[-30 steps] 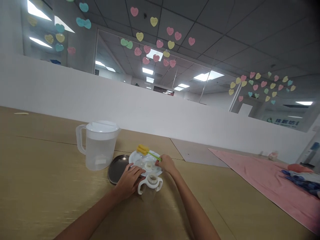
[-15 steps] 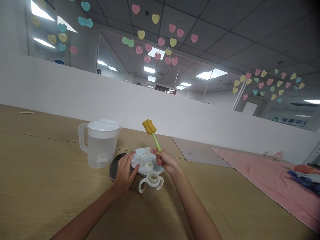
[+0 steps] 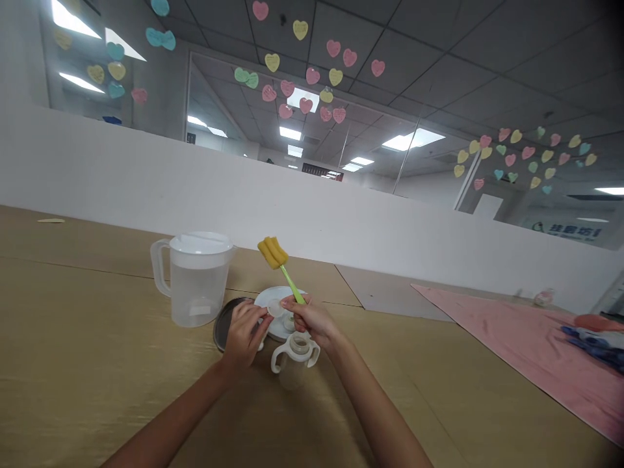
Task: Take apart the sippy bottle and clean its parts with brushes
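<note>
My right hand (image 3: 312,320) is closed around the green handle of a brush with a yellow sponge head (image 3: 273,252), which points up and left. Between the fingertips of both hands is a small translucent round piece (image 3: 275,308). My left hand (image 3: 246,331) pinches its left side. Beneath them sits a white plate (image 3: 267,296) with a pale nipple-like part (image 3: 288,322) on it, partly hidden by my right hand. Just in front stands an open clear bottle (image 3: 292,374) with a white two-handled ring (image 3: 298,346).
A lidded translucent pitcher (image 3: 197,286) stands at the left, beside a dark round tray (image 3: 223,325) partly behind my left hand. On the right lies a pink cloth (image 3: 517,338) with blue and red items. A white wall (image 3: 273,208) runs behind the table.
The sponge brush has moved left and tilted further left. My left fingers have closed from a spread pose to a pinch, and the translucent piece now shows upright between both hands.
</note>
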The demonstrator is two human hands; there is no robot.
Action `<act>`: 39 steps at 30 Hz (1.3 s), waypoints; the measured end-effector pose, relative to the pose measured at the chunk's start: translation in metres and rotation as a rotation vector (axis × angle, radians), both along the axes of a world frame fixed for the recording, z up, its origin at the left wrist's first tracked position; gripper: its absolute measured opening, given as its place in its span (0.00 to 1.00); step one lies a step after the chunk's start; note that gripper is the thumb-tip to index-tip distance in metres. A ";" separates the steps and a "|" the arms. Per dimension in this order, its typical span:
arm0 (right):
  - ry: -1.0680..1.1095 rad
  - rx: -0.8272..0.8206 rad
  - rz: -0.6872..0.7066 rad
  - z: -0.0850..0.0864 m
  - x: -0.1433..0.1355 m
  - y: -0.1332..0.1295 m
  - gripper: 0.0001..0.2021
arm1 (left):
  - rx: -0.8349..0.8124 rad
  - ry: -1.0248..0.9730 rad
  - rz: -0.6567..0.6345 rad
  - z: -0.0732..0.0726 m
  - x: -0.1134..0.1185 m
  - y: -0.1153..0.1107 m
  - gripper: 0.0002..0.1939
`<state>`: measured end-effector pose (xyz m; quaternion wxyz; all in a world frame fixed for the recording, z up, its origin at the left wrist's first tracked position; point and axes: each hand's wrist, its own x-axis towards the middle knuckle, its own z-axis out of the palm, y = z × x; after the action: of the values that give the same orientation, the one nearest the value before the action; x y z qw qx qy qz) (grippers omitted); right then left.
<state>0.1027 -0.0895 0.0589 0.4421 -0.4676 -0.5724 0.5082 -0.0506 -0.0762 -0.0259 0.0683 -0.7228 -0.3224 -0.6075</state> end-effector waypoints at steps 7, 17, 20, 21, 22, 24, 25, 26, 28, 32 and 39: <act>-0.211 0.444 -0.420 -0.023 0.025 -0.004 0.26 | -0.252 -0.227 0.015 0.003 -0.005 0.002 0.16; -0.720 0.857 -0.612 -0.085 0.072 0.002 0.22 | -0.306 -0.219 0.024 -0.004 -0.005 0.013 0.18; -0.762 0.958 -0.591 -0.091 0.077 0.004 0.21 | -0.319 -0.222 0.031 -0.003 -0.006 0.012 0.19; -0.779 0.988 -0.556 -0.093 0.078 0.005 0.20 | -0.324 -0.226 0.035 -0.003 -0.006 0.012 0.19; -0.797 1.009 -0.522 -0.094 0.079 0.005 0.19 | -0.328 -0.230 0.041 -0.002 -0.006 0.012 0.19; -0.839 1.026 -0.488 -0.097 0.081 0.005 0.18 | -0.334 -0.240 0.053 -0.002 -0.006 0.011 0.19; -0.862 1.025 -0.493 -0.098 0.081 0.005 0.18 | -0.335 -0.243 0.060 -0.002 -0.006 0.011 0.19; -0.882 1.022 -0.514 -0.099 0.081 0.005 0.18 | -0.337 -0.245 0.065 -0.002 -0.006 0.011 0.19; -0.893 1.028 -0.578 -0.100 0.081 0.004 0.18 | -0.340 -0.243 0.075 -0.002 -0.006 0.011 0.20; -0.898 1.093 -0.582 -0.100 0.080 0.003 0.18 | -0.348 -0.233 0.087 -0.001 -0.007 0.010 0.20; -0.974 1.075 -0.619 -0.098 0.084 0.003 0.17 | -0.361 -0.226 0.064 0.000 -0.007 0.009 0.20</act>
<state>0.1870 -0.0865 -0.0388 0.4286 -0.4977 -0.7126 -0.2466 -0.0577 -0.0667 -0.0256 -0.0795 -0.6399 -0.4543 -0.6146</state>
